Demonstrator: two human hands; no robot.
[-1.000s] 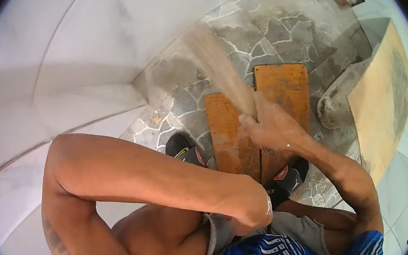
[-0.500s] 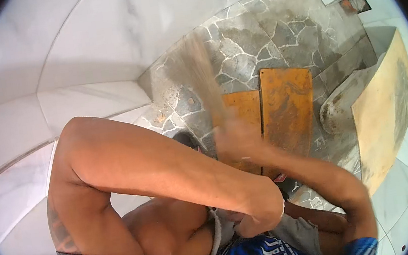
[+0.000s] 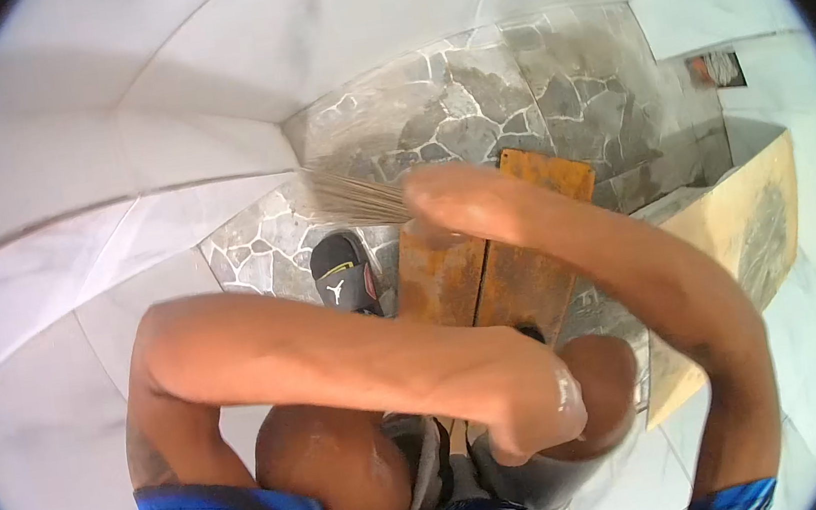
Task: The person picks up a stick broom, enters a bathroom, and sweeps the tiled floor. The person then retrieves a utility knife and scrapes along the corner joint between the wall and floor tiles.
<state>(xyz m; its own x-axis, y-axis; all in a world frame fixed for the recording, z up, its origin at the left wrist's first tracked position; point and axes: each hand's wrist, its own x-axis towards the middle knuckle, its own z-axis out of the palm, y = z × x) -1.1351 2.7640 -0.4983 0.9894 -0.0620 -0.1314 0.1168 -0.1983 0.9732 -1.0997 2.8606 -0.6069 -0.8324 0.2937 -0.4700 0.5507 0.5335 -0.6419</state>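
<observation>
In the head view, the right hand (image 3: 442,201) is gripping one broom (image 3: 353,199) with curled fingers, the bristles pointing toward ten o'clock. At five o'clock the left hand (image 3: 537,412) is hiding its fingers; their state I cannot tell. Two boards (image 3: 527,279) are lying below.

One sign is clear: a white leaping-figure logo (image 3: 336,291) – the Jordan Jumpman – on the strap of the black sandal (image 3: 335,253), toward nine o'clock from the centre. A reddish patch (image 3: 367,273) at the strap's three o'clock edge is too small to read.
</observation>
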